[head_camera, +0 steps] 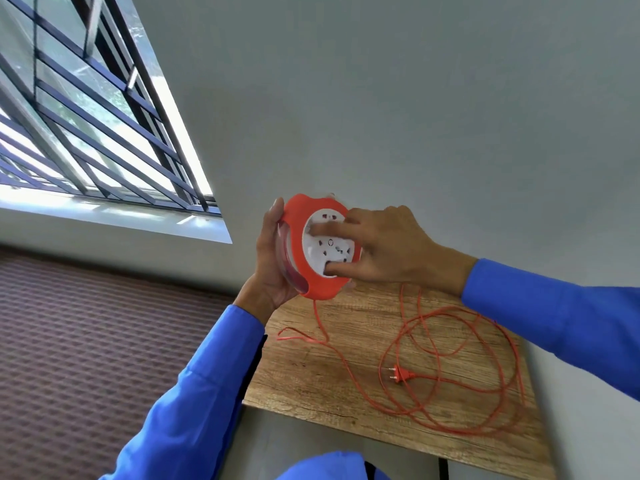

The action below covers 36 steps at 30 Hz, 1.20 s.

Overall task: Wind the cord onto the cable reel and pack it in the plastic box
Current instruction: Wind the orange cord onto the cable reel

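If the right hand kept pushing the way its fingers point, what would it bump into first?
The right hand points left, and its fingers already touch the white socket face of the orange cable reel. Behind the reel sits the left hand, though depth is hard to judge.

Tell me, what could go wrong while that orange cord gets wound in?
The cord lies in loose overlapping loops on the table, so it may knot or snag as it is pulled in. The plug sits among those loops and could catch on them or be dragged off the edge. The reel is held in the air by the left hand while the right hand presses its white centre; it could slip.
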Each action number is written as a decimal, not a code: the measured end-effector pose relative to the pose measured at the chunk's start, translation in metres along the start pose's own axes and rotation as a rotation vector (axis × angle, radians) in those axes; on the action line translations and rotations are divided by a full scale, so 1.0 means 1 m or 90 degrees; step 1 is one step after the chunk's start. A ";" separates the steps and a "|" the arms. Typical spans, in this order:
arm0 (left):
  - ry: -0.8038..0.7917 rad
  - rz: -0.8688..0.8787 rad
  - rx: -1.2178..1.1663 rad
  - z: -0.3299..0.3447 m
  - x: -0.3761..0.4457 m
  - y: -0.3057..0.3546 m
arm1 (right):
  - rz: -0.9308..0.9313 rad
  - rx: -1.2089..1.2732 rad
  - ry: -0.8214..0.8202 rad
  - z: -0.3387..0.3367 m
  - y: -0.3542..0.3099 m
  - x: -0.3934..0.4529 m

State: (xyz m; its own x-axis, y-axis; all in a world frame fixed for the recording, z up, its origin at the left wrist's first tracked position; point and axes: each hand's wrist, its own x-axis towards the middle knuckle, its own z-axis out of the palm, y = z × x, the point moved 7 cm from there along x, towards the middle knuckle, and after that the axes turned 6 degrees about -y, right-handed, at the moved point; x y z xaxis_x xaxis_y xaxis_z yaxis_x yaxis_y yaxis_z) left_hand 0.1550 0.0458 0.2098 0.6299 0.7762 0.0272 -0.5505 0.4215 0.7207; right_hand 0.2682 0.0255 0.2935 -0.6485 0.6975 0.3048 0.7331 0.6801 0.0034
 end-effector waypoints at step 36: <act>-0.064 -0.089 -0.036 -0.013 0.008 -0.020 | -0.451 -0.392 -0.153 0.003 -0.006 -0.028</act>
State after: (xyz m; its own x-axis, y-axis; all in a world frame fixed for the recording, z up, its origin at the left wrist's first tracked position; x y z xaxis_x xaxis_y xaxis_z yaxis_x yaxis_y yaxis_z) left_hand 0.1638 0.0500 0.1866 0.7524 0.6587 0.0006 -0.4820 0.5499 0.6821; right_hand 0.2811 0.0021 0.2816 -0.9556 0.2454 -0.1631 0.0905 0.7713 0.6301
